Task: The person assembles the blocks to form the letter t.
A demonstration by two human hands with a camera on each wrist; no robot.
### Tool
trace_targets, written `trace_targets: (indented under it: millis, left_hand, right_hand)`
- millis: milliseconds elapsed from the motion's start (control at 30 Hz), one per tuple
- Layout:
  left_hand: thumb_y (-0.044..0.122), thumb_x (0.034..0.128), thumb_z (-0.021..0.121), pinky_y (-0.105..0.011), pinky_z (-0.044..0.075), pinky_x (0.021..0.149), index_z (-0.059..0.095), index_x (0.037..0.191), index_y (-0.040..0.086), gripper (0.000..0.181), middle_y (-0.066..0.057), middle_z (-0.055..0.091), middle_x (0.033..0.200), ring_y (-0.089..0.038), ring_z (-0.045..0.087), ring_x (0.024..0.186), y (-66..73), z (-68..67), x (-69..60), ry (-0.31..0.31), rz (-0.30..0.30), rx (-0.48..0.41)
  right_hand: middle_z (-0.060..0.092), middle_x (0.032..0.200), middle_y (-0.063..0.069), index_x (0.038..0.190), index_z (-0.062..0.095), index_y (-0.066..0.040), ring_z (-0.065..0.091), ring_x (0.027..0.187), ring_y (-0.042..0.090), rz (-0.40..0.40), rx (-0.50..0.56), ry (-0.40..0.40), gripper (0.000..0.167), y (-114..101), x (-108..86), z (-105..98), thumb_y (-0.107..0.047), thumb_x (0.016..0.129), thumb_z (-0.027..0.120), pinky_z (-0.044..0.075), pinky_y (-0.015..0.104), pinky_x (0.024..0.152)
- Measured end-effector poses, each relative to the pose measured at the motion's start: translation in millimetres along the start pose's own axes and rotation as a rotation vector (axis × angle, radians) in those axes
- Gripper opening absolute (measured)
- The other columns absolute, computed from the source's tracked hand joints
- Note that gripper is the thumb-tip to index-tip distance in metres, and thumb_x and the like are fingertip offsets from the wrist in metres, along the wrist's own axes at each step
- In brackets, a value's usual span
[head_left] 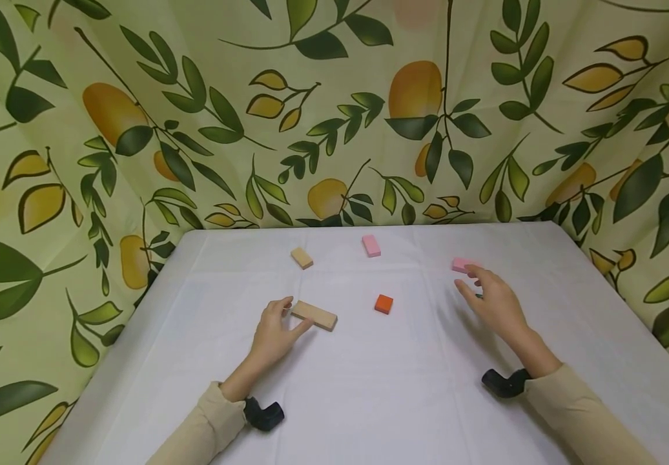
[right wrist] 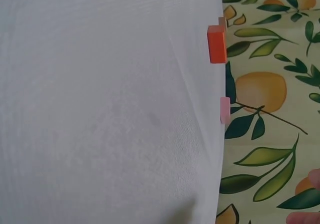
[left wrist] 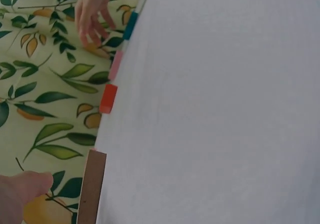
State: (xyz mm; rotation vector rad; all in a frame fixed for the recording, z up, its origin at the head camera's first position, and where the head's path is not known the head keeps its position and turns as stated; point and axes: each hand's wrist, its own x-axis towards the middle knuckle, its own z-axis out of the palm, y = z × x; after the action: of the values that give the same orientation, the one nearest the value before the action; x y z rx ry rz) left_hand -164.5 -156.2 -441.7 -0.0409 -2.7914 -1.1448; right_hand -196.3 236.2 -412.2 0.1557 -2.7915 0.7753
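My left hand (head_left: 273, 332) reaches around the near left end of a long, light wooden block (head_left: 321, 318), with thumb and fingers spread. In the left wrist view its thumb (left wrist: 30, 189) stands apart from the block's brown side. Over on the right, my right hand (head_left: 497, 307) hovers with loosely bent fingers and nothing held. Just beyond its fingertips lies a pink block (head_left: 461, 264), partly covered by them. A teal block (left wrist: 131, 26) shows below the right hand in the left wrist view; in the head view it is almost hidden.
An orange-red block (head_left: 383, 304) lies between the hands. Farther back are a short wooden block (head_left: 302, 258) and another pink block (head_left: 371, 245). The white cloth-covered table (head_left: 381, 400) ends at a leaf-and-fruit patterned curtain (head_left: 334, 129). Both wrists carry black devices (head_left: 265, 415).
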Motion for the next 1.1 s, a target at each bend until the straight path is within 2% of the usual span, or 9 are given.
trace_targets:
  millis: [267,400,600,667,800,933,1100]
  left_hand:
    - [0.032,0.0809,0.076,-0.058,0.040,0.100,0.042,0.137,-0.009,0.078,-0.026,0.053,0.128,-0.039,0.050,0.120,2.8,8.4,-5.4,-0.006,-0.022,-0.040]
    - [0.033,0.0786,0.078,-0.062,0.036,0.099,0.040,0.138,-0.009,0.082,-0.026,0.051,0.129,-0.041,0.047,0.121,8.2,13.8,-7.0,0.000,-0.026,-0.006]
    - [0.034,0.0741,0.082,-0.065,0.029,0.103,0.034,0.140,-0.013,0.093,-0.032,0.039,0.134,-0.045,0.037,0.125,17.0,25.3,-6.8,0.017,-0.009,0.031]
    - [0.033,0.0735,0.082,-0.064,0.026,0.104,0.032,0.141,-0.013,0.096,-0.032,0.036,0.135,-0.045,0.034,0.124,18.4,28.2,-6.4,0.016,-0.016,0.022]
    - [0.033,0.0733,0.083,-0.061,0.024,0.103,0.030,0.142,-0.013,0.098,-0.031,0.032,0.135,-0.044,0.029,0.123,20.3,32.1,-5.4,0.018,-0.043,0.005]
    - [0.032,0.0737,0.082,-0.061,0.021,0.104,0.027,0.143,-0.013,0.100,-0.030,0.029,0.135,-0.044,0.026,0.126,20.2,33.9,-4.3,0.021,-0.062,-0.012]
    - [0.030,0.0746,0.081,-0.062,0.020,0.104,0.024,0.144,-0.014,0.100,-0.032,0.028,0.135,-0.046,0.023,0.127,20.4,34.2,-4.2,0.027,-0.074,-0.034]
  right_hand:
    - [0.062,0.118,0.030,0.132,0.051,0.004,0.060,0.103,0.043,-0.004,-0.003,-0.020,0.047,-3,1.3,7,-0.024,0.095,0.059,0.050,0.056,0.084]
    - [0.062,0.119,0.030,0.134,0.050,0.004,0.060,0.105,0.044,0.007,0.012,-0.030,0.048,-4,1.2,8,-0.025,0.096,0.058,0.050,0.057,0.086]
    - [0.061,0.122,0.030,0.136,0.048,0.002,0.060,0.107,0.044,0.017,0.018,-0.056,0.051,-3,4.6,11,-0.027,0.096,0.057,0.051,0.056,0.085]
    - [0.062,0.119,0.029,0.134,0.050,0.003,0.061,0.103,0.043,0.016,0.018,-0.059,0.050,0,7.1,10,-0.027,0.095,0.059,0.053,0.053,0.080]
    - [0.066,0.106,0.027,0.126,0.055,0.008,0.062,0.088,0.036,0.017,0.014,-0.053,0.046,13,14.8,5,-0.023,0.092,0.063,0.050,0.035,0.065]
    - [0.066,0.094,0.027,0.121,0.057,0.012,0.061,0.081,0.034,0.035,0.039,-0.051,0.043,30,26.2,0,-0.019,0.090,0.065,0.044,0.025,0.061]
    - [0.060,0.097,0.028,0.125,0.055,0.009,0.056,0.079,0.029,0.153,0.108,-0.116,0.044,50,42.1,-5,-0.022,0.094,0.061,0.042,0.022,0.058]
